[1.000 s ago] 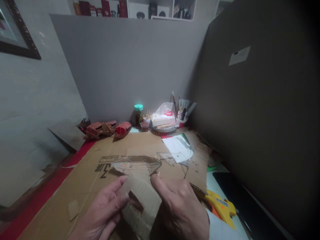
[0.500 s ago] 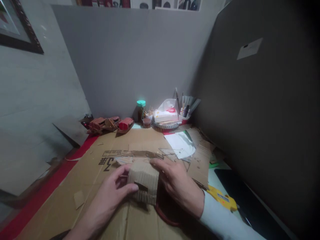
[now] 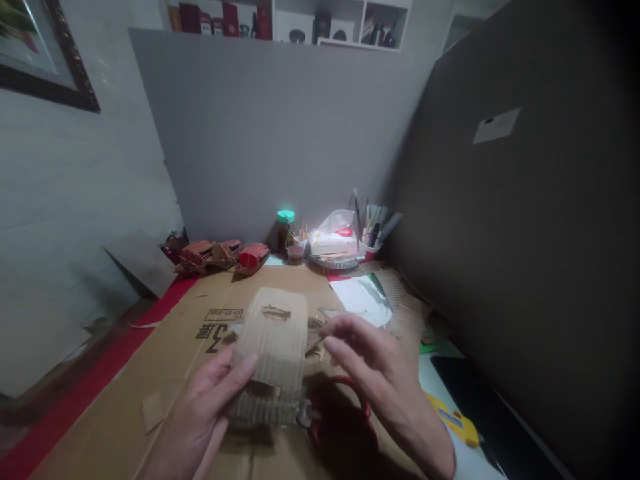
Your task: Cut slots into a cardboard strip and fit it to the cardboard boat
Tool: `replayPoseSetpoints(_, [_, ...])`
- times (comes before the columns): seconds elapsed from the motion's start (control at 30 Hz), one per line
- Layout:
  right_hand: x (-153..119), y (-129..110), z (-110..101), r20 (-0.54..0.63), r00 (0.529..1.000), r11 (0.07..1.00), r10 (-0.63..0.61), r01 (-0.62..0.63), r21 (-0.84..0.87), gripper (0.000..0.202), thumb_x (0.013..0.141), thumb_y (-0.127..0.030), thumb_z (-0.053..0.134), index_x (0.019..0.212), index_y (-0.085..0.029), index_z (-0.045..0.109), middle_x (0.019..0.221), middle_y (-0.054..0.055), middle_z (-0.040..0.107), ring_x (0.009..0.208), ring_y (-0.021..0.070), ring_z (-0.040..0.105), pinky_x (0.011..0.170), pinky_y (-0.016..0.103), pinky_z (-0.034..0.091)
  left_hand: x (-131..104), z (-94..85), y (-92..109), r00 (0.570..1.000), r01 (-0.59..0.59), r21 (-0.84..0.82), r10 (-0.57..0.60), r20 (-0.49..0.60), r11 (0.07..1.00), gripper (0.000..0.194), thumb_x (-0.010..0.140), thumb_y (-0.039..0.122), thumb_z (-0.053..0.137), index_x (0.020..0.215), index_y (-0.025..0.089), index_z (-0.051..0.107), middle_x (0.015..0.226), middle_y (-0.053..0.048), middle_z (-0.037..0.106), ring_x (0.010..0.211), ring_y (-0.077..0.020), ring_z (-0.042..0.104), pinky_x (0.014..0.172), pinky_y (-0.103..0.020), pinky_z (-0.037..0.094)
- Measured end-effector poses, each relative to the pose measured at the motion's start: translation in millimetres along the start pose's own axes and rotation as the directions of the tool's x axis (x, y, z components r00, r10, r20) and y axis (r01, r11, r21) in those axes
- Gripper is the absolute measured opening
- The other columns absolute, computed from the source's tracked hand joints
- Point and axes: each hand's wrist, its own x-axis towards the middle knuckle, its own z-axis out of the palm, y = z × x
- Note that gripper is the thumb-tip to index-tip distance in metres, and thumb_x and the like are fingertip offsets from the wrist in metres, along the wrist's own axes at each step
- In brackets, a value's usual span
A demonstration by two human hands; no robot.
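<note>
over the big cardboard sheet (image 3: 170,367), the left hand (image 3: 207,397) pinches a small cardboard piece (image 3: 273,343) at its left edge, thumb on the upper face; the piece's slotted far end reaches beyond those fingertips. the right hand (image 3: 383,380) has its fingers curled near the piece's right edge; whether they grip anything cannot be told. a yellow glue gun (image 3: 457,425) lies right of the sheet.

Corrugated cardboard piece (image 3: 273,347): grey-brown, rounded far corners, two slots, near end bent; held in left hand (image 3: 213,393).
</note>
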Motion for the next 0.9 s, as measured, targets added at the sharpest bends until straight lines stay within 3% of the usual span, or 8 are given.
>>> replayPoseSetpoints(0.1, [0.8, -7.9, 9.4, 0.253, 0.963, 0.942, 0.088, -0.164, 0.294, 0.021, 0.086, -0.038, 0.065, 0.093, -0.019, 0.065, 0.087, 0.003, 0.067, 0.080, 0.0182, 0.063, 0.077, 0.033, 0.052, -0.3, 1.2, -2.3, 0.998, 0.022, -0.055, -0.019, 0.053, 0.998, 0.025, 0.076, 0.034, 0.077, 0.100, 0.026, 0.075, 0.097, -0.003, 0.077, 0.091, -0.0217, 0.069, 0.064, -0.023, 0.053])
replayPoseSetpoints(0.17, [-0.6, -8.7, 16.0, 0.341, 0.935, 0.850, 0.092, -0.252, 0.462, 0.027, 0.083, -0.039, 0.068, 0.098, -0.016, 0.066, 0.090, 0.005, 0.068, 0.085, 0.0191, 0.063, 0.084, 0.036, 0.049, -0.4, 1.6, -3.5, 0.997, 0.041, -0.080, -0.036, 0.067, 0.996, 0.022, 0.077, 0.033, 0.076, 0.098, 0.027, 0.075, 0.095, -0.002, 0.077, 0.093, -0.0207, 0.069, 0.065, -0.022, 0.052])
replayPoseSetpoints(0.27, [-4.5, -5.3, 20.4, 0.355, 0.926, 0.797, 0.129, -0.310, 0.518, 0.026, 0.080, -0.039, 0.072, 0.090, -0.015, 0.068, 0.086, 0.005, 0.067, 0.084, 0.0192, 0.063, 0.084, 0.037, 0.048, 0.6, 1.0, -3.6, 0.996, 0.060, -0.085, -0.054, 0.072, 0.995, 0.018, 0.080, 0.031, 0.073, 0.097, 0.025, 0.076, 0.095, -0.002, 0.077, 0.094, -0.0197, 0.068, 0.069, -0.022, 0.052])
replayPoseSetpoints(0.4, [-8.7, -1.1, 22.1, 0.409, 0.890, 0.678, 0.202, -0.428, 0.598, 0.024, 0.077, -0.039, 0.075, 0.081, -0.017, 0.069, 0.079, 0.003, 0.064, 0.079, 0.0178, 0.062, 0.080, 0.035, 0.048, 0.0, 1.2, -3.9, 0.974, 0.155, -0.125, -0.131, 0.186, 0.980, 0.018, 0.085, 0.025, 0.067, 0.101, 0.024, 0.076, 0.095, -0.005, 0.077, 0.091, -0.0203, 0.069, 0.080, -0.028, 0.053])
replayPoseSetpoints(0.53, [-11.3, -1.3, 27.7, 0.438, 0.886, 0.584, 0.150, -0.437, 0.684, 0.020, 0.072, -0.037, 0.078, 0.077, -0.019, 0.070, 0.078, 0.002, 0.063, 0.083, 0.0183, 0.063, 0.088, 0.035, 0.045, -4.9, 3.4, -6.4, 0.937, 0.265, -0.236, -0.192, 0.293, 0.935, 0.026, 0.081, 0.028, 0.070, 0.106, 0.026, 0.075, 0.090, -0.008, 0.076, 0.084, -0.0269, 0.071, 0.080, -0.039, 0.055])
replayPoseSetpoints(0.63, [-13.2, -0.1, 31.2, 0.369, 0.914, 0.631, 0.171, -0.388, 0.671, 0.017, 0.076, -0.033, 0.073, 0.082, -0.019, 0.067, 0.080, 0.001, 0.062, 0.079, 0.0157, 0.060, 0.083, 0.032, 0.045, -7.0, 3.6, -6.4, 0.966, 0.203, -0.233, -0.155, 0.206, 0.951, 0.029, 0.079, 0.030, 0.073, 0.107, 0.026, 0.073, 0.095, -0.009, 0.076, 0.087, -0.0286, 0.071, 0.078, -0.040, 0.056])
replayPoseSetpoints(0.77, [-14.3, 4.0, 32.3, 0.144, 0.979, 0.813, 0.144, -0.200, 0.547, 0.019, 0.082, -0.026, 0.069, 0.091, -0.023, 0.053, 0.077, -0.004, 0.055, 0.069, 0.0109, 0.051, 0.064, 0.023, 0.043, -5.1, 3.8, -5.0, 0.998, 0.060, -0.078, -0.059, 0.025, 0.995, 0.030, 0.078, 0.031, 0.075, 0.107, 0.025, 0.071, 0.105, -0.007, 0.074, 0.094, -0.0251, 0.069, 0.074, -0.030, 0.057])
replayPoseSetpoints(0.9, [-15.1, 3.0, 30.1, -0.001, 0.999, 0.935, 0.036, -0.033, 0.353, 0.014, 0.085, -0.021, 0.062, 0.088, -0.024, 0.049, 0.079, -0.005, 0.052, 0.068, 0.0105, 0.048, 0.060, 0.022, 0.041, -0.5, 6.4, -5.5, 0.993, -0.108, 0.020, 0.109, -0.042, 0.994, 0.059, 0.075, 0.028, 0.078, 0.127, 0.038, 0.054, 0.109, -0.002, 0.072, 0.093, -0.0246, 0.070, 0.069, -0.028, 0.058])
